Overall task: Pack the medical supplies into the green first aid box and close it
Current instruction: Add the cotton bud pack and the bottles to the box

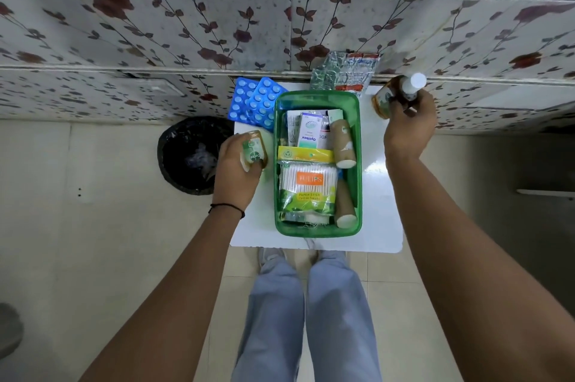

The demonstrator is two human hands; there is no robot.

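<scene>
1. We see the green first aid box (317, 164) standing open in the middle of the small white worktop (381, 226), with no lid on it.
2. Inside the box lie a pack of cotton swabs (307, 192) near our side, a yellow flat box (305, 155) across the middle, a white and blue carton (309, 132) behind it, and two brown bandage rolls (343, 145) along the right wall.
3. Our left hand (238, 170) is just beside the left wall of the box; its grip is closed around a small amber bottle with a green label (253, 151).
4. Our right hand (410, 123) is over the far right corner of the worktop; its grip is closed on a brown bottle with a white cap (401, 94), which is tilted.
5. Two blue tablet strips (255, 103) lie at the far left corner, touching the box rim.
6. Silver foil strips (343, 73) lie behind the box, against the flowered wall (155, 27).
7. A black waste bin (189, 154) stands on the floor, left of the worktop.
</scene>
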